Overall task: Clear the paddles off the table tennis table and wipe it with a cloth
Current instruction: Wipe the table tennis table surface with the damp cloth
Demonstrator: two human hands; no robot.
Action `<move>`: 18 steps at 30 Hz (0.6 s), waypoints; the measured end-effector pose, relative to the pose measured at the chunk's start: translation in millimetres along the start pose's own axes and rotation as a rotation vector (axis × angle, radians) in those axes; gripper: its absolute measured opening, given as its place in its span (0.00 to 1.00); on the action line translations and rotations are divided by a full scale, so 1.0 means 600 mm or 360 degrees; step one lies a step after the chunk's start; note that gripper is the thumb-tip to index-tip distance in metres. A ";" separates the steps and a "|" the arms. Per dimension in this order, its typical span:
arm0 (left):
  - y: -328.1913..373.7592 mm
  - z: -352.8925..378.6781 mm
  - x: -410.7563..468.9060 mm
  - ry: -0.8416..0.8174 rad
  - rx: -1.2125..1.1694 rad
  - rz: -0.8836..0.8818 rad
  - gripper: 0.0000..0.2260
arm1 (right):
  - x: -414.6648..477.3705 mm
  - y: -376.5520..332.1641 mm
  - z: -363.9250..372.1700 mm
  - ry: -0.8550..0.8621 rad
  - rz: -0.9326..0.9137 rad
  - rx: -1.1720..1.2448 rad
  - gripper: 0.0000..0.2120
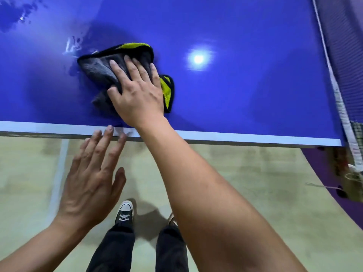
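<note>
Where the blue tabletop (pixel 255 95) stretches off to the left, wet streaks (pixel 72 46) glisten on its surface, just beyond the far left corner of the cloth. Nearer the person, the left hand (pixel 92 173) hangs over the pale floor (pixel 255 183) with its fingers (pixel 109 138) straight and spread, holding nothing. Their tips reach the white border (pixel 235 135) along the tabletop's near edge, though it is hard to say whether they actually touch it.

Up and to the right lies the cloth (pixel 98 69), a bunched rag, grey on one face and yellow-green on the other, trimmed in black. It sits flat on the tabletop not far in from the near edge. The right hand (pixel 137 91) presses down on it, palm flat, covering the cloth's middle and right part. The fingers (pixel 135 67) are extended and fanned across the grey fabric rather than curled round it, and the thumb lies along the left side.

Below, between the two forearms, a black shoe (pixel 124 213) with white laces stands on the floor. Farther right a round glare (pixel 198 58) of light shines on the tabletop. At the right edge the net (pixel 343 55) runs across the tabletop with its white band.
</note>
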State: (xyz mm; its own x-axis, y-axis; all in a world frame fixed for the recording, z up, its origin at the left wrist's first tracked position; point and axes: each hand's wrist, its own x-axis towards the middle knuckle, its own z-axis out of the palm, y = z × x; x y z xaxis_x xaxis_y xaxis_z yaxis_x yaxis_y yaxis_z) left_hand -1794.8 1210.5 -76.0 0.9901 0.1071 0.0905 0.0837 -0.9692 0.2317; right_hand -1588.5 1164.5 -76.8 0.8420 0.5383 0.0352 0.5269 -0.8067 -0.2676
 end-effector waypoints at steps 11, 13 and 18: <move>0.186 0.075 0.020 -0.0041 -0.0152 -0.0371 0.34 | -0.222 0.530 -0.159 0.0257 0.0728 -0.0170 0.30; 0.192 0.071 0.020 -0.0030 -0.0122 -0.0385 0.34 | -0.272 0.600 -0.178 0.0343 0.0889 -0.0137 0.30; 0.191 0.063 0.018 -0.0082 -0.0076 -0.0379 0.36 | -0.313 0.635 -0.188 0.0423 0.1153 -0.0123 0.31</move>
State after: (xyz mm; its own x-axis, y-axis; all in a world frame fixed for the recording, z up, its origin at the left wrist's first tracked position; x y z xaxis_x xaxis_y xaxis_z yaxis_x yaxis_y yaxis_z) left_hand -1770.5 1092.0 -85.1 0.9475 0.3189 -0.0214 0.3115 -0.9062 0.2860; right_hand -1532.8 728.3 -76.6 0.9739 -0.1990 0.1091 -0.1677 -0.9551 -0.2444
